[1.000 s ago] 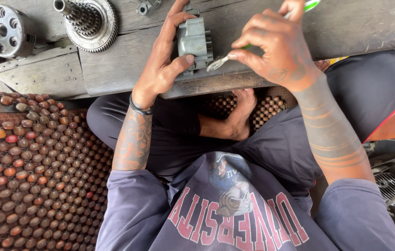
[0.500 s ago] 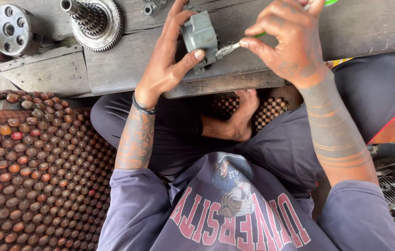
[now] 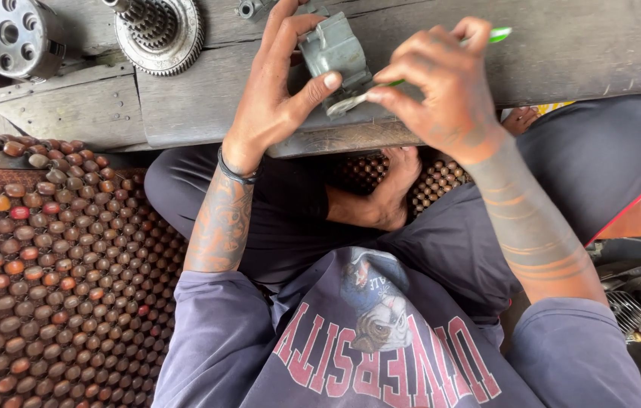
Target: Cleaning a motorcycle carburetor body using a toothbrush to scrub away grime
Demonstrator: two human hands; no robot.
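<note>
The left hand (image 3: 279, 98) now tilts the small grey cast-metal housing (image 3: 333, 54) more steeply than a second ago, its thumb pressed against the lower right corner instead of the side. The right hand (image 3: 441, 91) has shifted left and turned, so the green-handled screwdriver (image 3: 403, 75) lies flatter, its metal tip now touching the housing's bottom edge rather than hanging below it.

workshop | worn wooden bench (image 3: 184, 106) | toothed gear (image 3: 160, 34) | drilled metal hub (image 3: 11, 38)
</note>
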